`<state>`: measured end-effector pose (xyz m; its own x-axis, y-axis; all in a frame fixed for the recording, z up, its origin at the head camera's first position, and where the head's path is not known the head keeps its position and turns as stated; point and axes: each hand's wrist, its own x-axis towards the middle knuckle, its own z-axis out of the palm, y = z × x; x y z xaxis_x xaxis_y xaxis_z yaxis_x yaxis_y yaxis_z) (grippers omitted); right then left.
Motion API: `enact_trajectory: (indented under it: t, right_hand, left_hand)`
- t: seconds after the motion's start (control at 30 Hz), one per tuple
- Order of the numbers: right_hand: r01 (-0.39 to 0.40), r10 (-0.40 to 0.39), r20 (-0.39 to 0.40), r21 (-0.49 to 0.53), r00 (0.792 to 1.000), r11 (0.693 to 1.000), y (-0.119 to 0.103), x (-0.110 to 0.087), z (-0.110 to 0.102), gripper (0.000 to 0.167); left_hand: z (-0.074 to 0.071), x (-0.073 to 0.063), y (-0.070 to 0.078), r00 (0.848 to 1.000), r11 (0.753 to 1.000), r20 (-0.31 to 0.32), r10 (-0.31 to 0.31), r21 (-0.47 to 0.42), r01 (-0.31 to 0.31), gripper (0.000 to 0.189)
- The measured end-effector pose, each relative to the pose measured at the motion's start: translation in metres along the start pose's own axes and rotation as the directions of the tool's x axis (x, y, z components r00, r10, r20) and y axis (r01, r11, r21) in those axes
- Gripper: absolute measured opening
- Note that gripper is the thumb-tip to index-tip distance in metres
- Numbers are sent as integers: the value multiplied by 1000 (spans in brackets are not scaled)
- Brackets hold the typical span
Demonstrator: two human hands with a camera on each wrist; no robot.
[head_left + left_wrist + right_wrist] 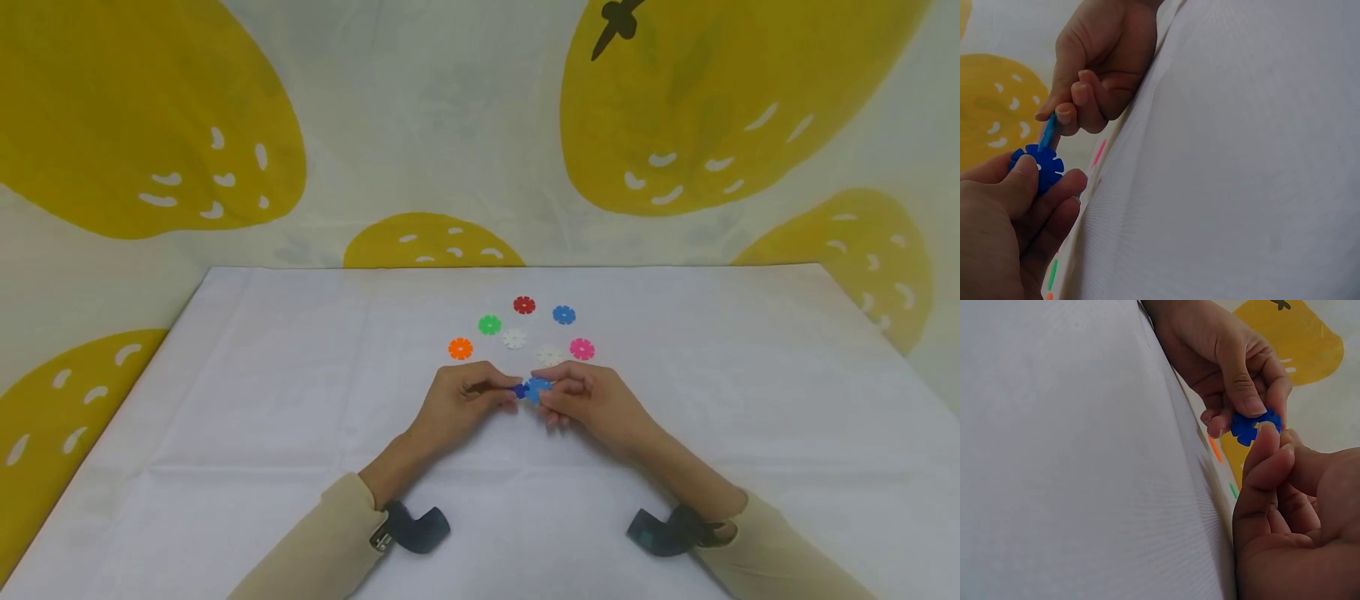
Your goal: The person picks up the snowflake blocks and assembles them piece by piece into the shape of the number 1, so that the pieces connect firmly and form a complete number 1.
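My left hand (467, 398) pinches a dark blue notched disc (1047, 169) between thumb and fingers. A lighter blue notched disc (536, 389) is pinched in my right hand (600, 402). The two discs meet edge to edge at an angle, as the left wrist view shows; how deep their slots sit in each other I cannot tell. Both hands are held close together over the white-covered table. In the right wrist view, fingertips of the right hand (1285, 500) hide the lighter disc and part of the dark blue one.
Beyond the hands lie loose notched discs: orange (461, 348), green (490, 325), red (524, 305), blue (564, 315), pink (582, 348) and two white ones, one being the white disc (514, 338). A patterned cloth (435, 125) hangs behind the table (300, 358).
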<state>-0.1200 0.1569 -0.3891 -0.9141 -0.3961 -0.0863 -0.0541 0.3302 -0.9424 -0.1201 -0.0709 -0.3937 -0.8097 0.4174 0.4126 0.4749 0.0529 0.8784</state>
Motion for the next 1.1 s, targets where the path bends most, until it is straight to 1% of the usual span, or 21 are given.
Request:
enact_trajectory:
  t: [0.1, 0.2, 0.27, 0.4, 0.47, 0.67, 0.9, 1.1]
  right_hand:
    - [17, -17, 20, 2, 1000, 1000, 1, 0, 0, 33]
    - [32, -32, 39, 4, 999, 999, 1, -1, -1, 33]
    - [36, -36, 49, 1, 998, 999, 1, -1, -1, 33]
    - [44, -46, 73, 29, 996, 999, 1, -3, 0, 31]
    - [53, -56, 84, 42, 995, 998, 1, -3, 1, 30]
    - [72, -76, 95, 49, 993, 996, 1, -1, 1, 30]
    - [87, -93, 102, 63, 990, 994, 0, -1, 0, 32]
    - [71, -75, 91, 46, 993, 996, 0, 0, -1, 33]
  left_hand:
    - [0, 0, 10, 1000, 999, 23, 12, -31, -12, 18]
    - [-1, -1, 12, 999, 999, 37, 24, -43, -22, 18]
    - [0, -1, 10, 999, 998, 43, 32, -47, -30, 18]
    - [1, -2, 10, 998, 999, 57, 13, -47, -10, 19]
    - [1, -3, 10, 998, 999, 65, 19, -34, -17, 19]
    - [-1, -2, 17, 998, 1000, 65, 25, -20, -24, 20]
    - [-1, -1, 18, 996, 997, 53, 76, 8, -76, 20]
    - [0, 1, 18, 994, 995, 40, 98, 29, -99, 18]
